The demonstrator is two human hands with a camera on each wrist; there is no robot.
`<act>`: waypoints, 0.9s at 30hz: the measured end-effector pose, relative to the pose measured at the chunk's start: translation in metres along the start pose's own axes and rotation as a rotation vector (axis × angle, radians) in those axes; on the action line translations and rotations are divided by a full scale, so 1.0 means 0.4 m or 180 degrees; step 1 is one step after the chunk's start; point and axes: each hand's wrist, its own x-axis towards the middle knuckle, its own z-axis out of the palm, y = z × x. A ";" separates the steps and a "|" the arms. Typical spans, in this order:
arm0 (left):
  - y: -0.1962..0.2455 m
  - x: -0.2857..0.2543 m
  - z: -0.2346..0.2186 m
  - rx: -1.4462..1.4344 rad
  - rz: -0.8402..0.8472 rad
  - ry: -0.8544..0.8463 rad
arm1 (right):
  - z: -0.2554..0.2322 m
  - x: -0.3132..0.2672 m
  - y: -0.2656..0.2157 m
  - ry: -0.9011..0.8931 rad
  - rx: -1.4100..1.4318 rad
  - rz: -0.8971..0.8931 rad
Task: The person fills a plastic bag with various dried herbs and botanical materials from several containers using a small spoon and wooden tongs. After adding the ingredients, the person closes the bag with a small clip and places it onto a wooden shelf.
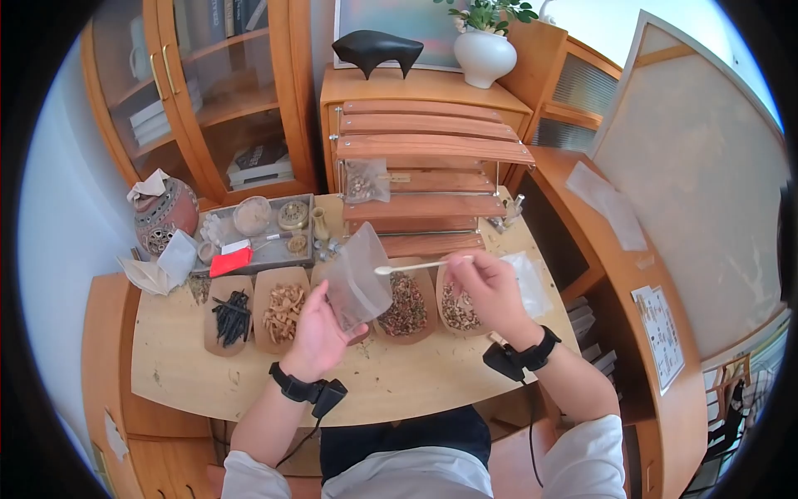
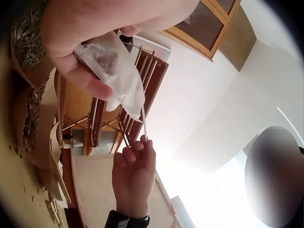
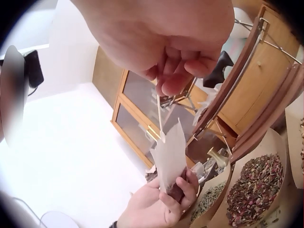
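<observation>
Clock reference: head view, with the pouch at the centre of the dial.
Pouch (image 1: 362,279): translucent, tilted, held above the desk (image 1: 391,378); dark matter sits low inside.
Left grip: the left hand (image 1: 316,333), at 7 o'clock, curls fingers and thumb round the lower pouch.
Right grip: the right hand (image 1: 492,287), at 3 o'clock, pinches the spoon handle near its end.
Spoon (image 1: 424,267): slim and pale, bowl toward 9 o'clock, at the pouch mouth — whether it enters or carries anything cannot be made out.
Trayed materials: pale curled slices (image 1: 283,313) at 8 o'clock, dark strips (image 1: 231,318) beyond them; red-and-green mix (image 1: 405,308) at 4 o'clock, pale pieces (image 1: 459,313) farther out.
Mouth control: hold the pouch low, as here, and keep the film parted; a slack lip would likely catch the bowl.
Spoon control: keep the bowl level until it clears the lip, then tip it — a long handle probably magnifies any wrist shake.
Spill guard: keep the mouth higher than the base; loose contents could slide out if the pouch leans too far.
</observation>
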 end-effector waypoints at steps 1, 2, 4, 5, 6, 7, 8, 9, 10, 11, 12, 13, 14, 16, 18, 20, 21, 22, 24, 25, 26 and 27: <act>0.002 0.005 -0.009 -0.0045 0.0026 0.0006 | -0.006 0.000 -0.007 0.0210 -0.0092 0.0055; 0.006 0.013 -0.023 -0.0089 0.0050 0.0008 | -0.011 0.004 0.004 0.0234 -0.0322 0.0069; 0.011 0.017 -0.039 -0.0161 0.0068 0.0007 | -0.025 0.015 0.056 0.0291 -0.0778 0.0102; 0.016 0.016 -0.041 -0.0183 0.0064 -0.0001 | -0.021 0.021 0.080 0.0056 -0.1135 -0.0029; 0.021 0.018 -0.041 -0.0198 0.0062 -0.0011 | -0.017 0.014 0.098 -0.0115 -0.1392 -0.0160; 0.023 0.020 -0.047 -0.0188 0.0073 -0.0058 | -0.004 0.007 0.113 -0.0287 -0.1647 -0.0288; 0.022 0.022 -0.054 -0.0181 0.0084 -0.0107 | 0.010 0.004 0.121 -0.0461 -0.1905 -0.0416; 0.018 0.023 -0.059 -0.0182 0.0098 -0.0148 | 0.025 0.000 0.118 -0.0539 -0.2027 -0.0720; 0.016 0.021 -0.059 -0.0167 0.0091 -0.0185 | 0.027 0.000 0.122 -0.0560 -0.2225 -0.0876; 0.014 0.017 -0.057 -0.0149 0.0087 -0.0217 | 0.030 0.000 0.127 -0.0585 -0.2418 -0.1033; 0.013 0.013 -0.056 -0.0131 0.0084 -0.0249 | 0.034 0.001 0.132 -0.0609 -0.2609 -0.1194; 0.012 0.009 -0.054 -0.0113 0.0067 -0.0184 | 0.031 0.003 0.137 -0.0523 -0.2653 -0.1104; 0.008 0.004 -0.052 -0.0107 0.0053 -0.0115 | 0.022 0.007 0.140 -0.0450 -0.2703 -0.1014; 0.003 0.003 -0.058 -0.0125 0.0048 -0.0031 | 0.017 0.023 0.132 -0.0322 -0.2691 -0.0779; 0.000 0.005 -0.067 -0.0144 0.0036 -0.0010 | 0.021 0.035 0.104 -0.0179 -0.2555 -0.0465; 0.003 0.002 -0.063 -0.0162 -0.0004 0.0052 | 0.036 0.046 0.122 -0.0312 -0.2304 -0.0615; 0.005 0.000 -0.060 -0.0162 -0.0027 0.0077 | 0.041 0.050 0.144 -0.0455 -0.2239 -0.0710; 0.006 0.000 -0.057 -0.0129 -0.0037 0.0086 | 0.043 0.052 0.155 -0.0593 -0.2172 -0.0806; 0.002 -0.003 -0.053 -0.0076 -0.0052 0.0109 | 0.037 0.047 0.152 -0.0440 -0.2530 -0.0800; 0.002 -0.004 -0.050 -0.0065 -0.0056 0.0096 | 0.032 0.046 0.150 -0.0371 -0.2712 -0.0801; 0.001 -0.006 -0.049 -0.0064 -0.0053 0.0087 | 0.020 0.048 0.156 -0.0304 -0.2579 -0.0676; -0.001 -0.008 -0.049 -0.0068 -0.0050 0.0084 | -0.003 0.053 0.171 -0.0246 -0.2446 -0.0548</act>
